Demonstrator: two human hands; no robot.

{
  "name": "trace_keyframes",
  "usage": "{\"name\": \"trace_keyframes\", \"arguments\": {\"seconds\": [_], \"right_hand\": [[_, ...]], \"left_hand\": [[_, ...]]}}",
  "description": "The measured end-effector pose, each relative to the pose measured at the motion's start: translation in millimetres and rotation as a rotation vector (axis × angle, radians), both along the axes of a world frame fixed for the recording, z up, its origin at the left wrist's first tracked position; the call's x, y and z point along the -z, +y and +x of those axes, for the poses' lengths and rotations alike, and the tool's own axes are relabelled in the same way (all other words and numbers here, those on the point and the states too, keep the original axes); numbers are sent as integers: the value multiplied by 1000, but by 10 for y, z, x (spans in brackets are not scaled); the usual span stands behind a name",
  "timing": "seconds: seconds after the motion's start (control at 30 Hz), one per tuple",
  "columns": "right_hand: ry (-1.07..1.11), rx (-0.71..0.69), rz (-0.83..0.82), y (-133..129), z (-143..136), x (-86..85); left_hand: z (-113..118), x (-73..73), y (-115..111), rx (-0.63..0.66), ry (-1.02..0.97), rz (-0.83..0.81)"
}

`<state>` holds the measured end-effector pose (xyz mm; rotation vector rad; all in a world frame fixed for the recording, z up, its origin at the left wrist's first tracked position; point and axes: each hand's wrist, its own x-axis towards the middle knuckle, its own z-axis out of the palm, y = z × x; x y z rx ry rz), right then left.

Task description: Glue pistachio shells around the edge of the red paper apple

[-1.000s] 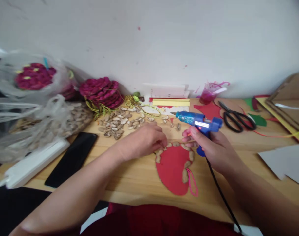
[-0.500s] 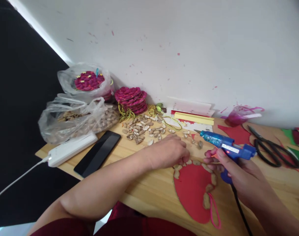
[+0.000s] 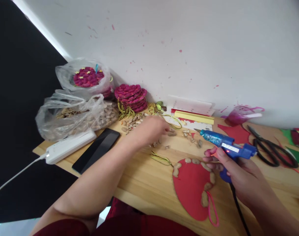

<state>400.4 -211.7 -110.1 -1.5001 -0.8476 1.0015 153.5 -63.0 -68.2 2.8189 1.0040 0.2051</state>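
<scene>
My right hand [image 3: 234, 167] is wrapped round a blue hot glue gun [image 3: 216, 139], its nozzle pointing left above the table. Below the gun lies a red rounded card [image 3: 192, 190] with peanut shells [image 3: 204, 199] stuck along its upper and right edge. A pink cord loop [image 3: 214, 211] sticks out at its lower right, and a yellow-green tassel [image 3: 161, 158] lies at its upper left. My left hand [image 3: 156, 129] is over the loose peanut shells [image 3: 133, 123]; its fingers are smeared by motion and partly hidden, beside one shell [image 3: 172, 133].
A black phone [image 3: 96, 150] and a white power strip [image 3: 70, 146] lie at left. Behind them stand a plastic bag of shells [image 3: 77, 116] and a stack of magenta discs [image 3: 131, 97]. Scissors [image 3: 272, 149] and a purple-stained cup [image 3: 236, 115] are at right, against the wall.
My left hand has moved from the red card's upper edge up and left to the loose shells, uncovering the tassel. My right hand and the glue gun have hardly moved.
</scene>
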Motion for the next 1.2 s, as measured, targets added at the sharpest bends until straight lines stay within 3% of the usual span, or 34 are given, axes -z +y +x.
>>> {"name": "trace_keyframes", "arguments": {"seconds": [0.07,0.17,0.37,0.67,0.87,1.2], "right_hand": [[-1,-41,-13,-4,0,-9],[-5,-53,-36,-13,2,-26],[9,-55,-33,-22,14,-21],[40,-72,-14,-28,6,-16],[28,-62,-19,-10,-21,-54],[15,-51,-7,-21,-14,-60]], "left_hand": [[-154,-16,141,-210,66,55],[-322,-1,295,-336,174,21],[-301,87,330,-302,182,-112],[-332,129,367,-348,151,-68],[-262,181,346,-252,75,-35],[-208,179,358,-354,73,-115]]}}
